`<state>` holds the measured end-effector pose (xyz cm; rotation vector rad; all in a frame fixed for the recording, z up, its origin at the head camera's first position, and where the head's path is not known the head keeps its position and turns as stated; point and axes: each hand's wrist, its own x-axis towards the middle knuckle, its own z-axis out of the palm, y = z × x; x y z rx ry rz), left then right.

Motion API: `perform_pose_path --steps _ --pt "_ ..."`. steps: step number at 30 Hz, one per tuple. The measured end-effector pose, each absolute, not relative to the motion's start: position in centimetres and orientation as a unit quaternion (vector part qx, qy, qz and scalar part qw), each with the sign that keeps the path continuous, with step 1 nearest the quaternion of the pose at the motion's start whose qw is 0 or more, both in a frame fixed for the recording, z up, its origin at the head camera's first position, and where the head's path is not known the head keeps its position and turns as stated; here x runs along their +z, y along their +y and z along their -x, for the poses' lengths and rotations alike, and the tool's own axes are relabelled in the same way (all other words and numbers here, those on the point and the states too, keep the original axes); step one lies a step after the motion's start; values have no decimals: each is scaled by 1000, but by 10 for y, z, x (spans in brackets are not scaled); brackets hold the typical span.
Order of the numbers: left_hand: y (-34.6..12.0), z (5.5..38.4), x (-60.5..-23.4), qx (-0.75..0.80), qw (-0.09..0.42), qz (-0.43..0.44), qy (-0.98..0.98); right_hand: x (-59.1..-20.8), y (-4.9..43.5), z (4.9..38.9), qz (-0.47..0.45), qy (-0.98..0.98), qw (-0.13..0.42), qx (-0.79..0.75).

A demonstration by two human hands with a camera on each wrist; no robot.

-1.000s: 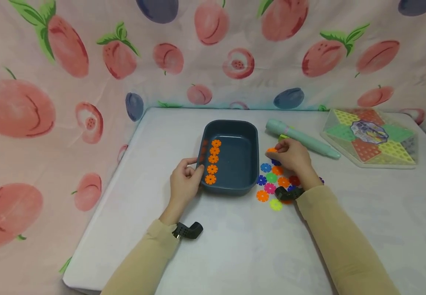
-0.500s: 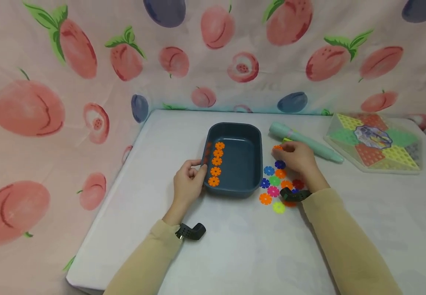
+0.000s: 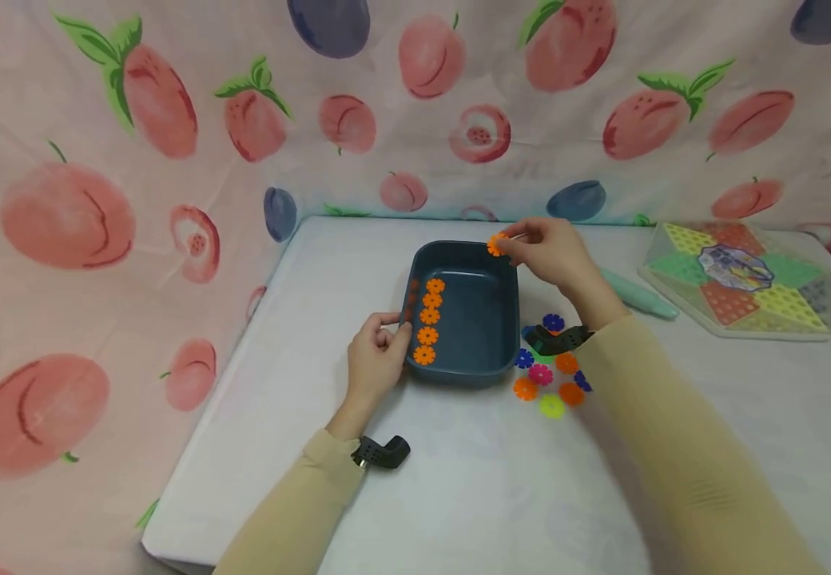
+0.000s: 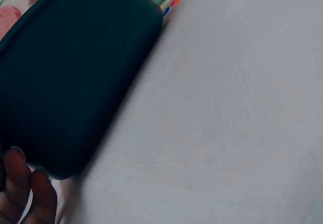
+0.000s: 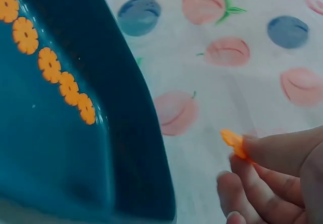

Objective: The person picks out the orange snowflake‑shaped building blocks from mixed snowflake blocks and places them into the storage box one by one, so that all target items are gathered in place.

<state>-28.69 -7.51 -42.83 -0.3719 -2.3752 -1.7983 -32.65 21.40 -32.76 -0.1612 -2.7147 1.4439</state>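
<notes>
A dark blue rectangular plastic bin (image 3: 475,323) sits on the table with several orange flower-shaped discs (image 3: 429,316) lined up along its left side. My left hand (image 3: 372,363) holds the bin's left wall, thumb at the rim; in the left wrist view its fingertips (image 4: 43,183) reach the bin's dark outer side (image 4: 75,67). Raised over the bin's far right corner, my right hand (image 3: 552,251) pinches one orange flower-shaped disc (image 3: 496,244) between thumb and fingers. The right wrist view shows that disc (image 5: 233,143) partly covered by the thumb.
Mixed-colour flower discs, such as a pink one (image 3: 541,374) and a yellow one (image 3: 551,406), lie right of the bin, partly under the right wrist camera (image 3: 559,341). Behind the right forearm is a mint-green tapered object (image 3: 638,295). A hexagonal patterned box (image 3: 739,279) stands at the far right.
My right hand has lifted an orange disc from the table and carried it left and up to the bin's far right corner. The left hand keeps its hold on the bin.
</notes>
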Motion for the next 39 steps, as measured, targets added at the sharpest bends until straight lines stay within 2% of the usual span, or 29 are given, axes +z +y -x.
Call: perform_pose_path --steps 8,15,31,39 --pt "-76 286 -428 -600 69 125 -787 -324 187 357 31 -910 -56 410" --pt "-75 286 -427 -595 66 123 -791 -338 169 373 30 -932 -100 348" --pt "-74 288 -428 -591 82 126 -792 -360 137 394 131 -946 -151 256" --pt "-74 289 -430 -586 85 131 -795 -371 135 389 146 -956 -106 230"
